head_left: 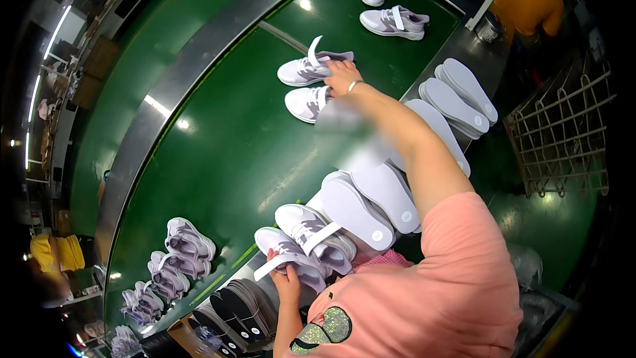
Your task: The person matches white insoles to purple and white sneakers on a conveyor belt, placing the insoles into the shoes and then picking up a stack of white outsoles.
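My right hand (343, 78), with a bangle at its wrist, reaches across the green belt. Its fingers close on the heel end of a white and mauve sneaker (298, 73) with a raised white strap. A second sneaker (303, 103) sits right beside it, its heel end hidden by a blur. Close to my body, my left hand (286, 282) grips the side of another sneaker (277, 242), near its loose white strap. That shoe leans against its neighbour (306, 225), whose strap also hangs free. Both lie at the belt's near edge.
White insole stacks (358, 209) line the near ledge, with more insoles (457, 99) farther right. Dark insoles (242, 311) stand in a box at the bottom. Several sneakers (189, 245) rest at the belt's left, others (394, 22) at its far end. A wire basket (563, 132) is at right.
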Available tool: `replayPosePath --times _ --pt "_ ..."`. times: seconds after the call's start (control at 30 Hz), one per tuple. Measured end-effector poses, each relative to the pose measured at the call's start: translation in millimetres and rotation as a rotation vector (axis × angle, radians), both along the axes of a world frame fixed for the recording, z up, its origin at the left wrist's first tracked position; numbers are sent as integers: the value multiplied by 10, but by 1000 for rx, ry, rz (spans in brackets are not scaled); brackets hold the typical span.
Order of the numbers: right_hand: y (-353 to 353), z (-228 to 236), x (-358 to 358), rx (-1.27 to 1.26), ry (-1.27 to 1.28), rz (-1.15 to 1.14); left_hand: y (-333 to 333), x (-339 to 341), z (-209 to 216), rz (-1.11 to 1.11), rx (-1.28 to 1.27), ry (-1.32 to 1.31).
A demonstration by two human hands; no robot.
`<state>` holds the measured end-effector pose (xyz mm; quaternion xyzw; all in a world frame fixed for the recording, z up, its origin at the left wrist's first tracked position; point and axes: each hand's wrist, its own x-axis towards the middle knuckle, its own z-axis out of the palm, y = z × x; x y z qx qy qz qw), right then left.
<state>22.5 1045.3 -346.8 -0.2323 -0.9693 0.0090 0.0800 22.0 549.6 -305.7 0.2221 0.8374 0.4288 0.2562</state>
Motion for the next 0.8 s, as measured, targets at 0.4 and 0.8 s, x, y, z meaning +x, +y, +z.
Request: replayPosePath --times 0.4,0.8 --pt "730 202 357 -351 -129 -618 -21 -2 -14 20 -65 43" --pt "580 185 223 189 37 194 -21 -20 -71 -1 -89 82"
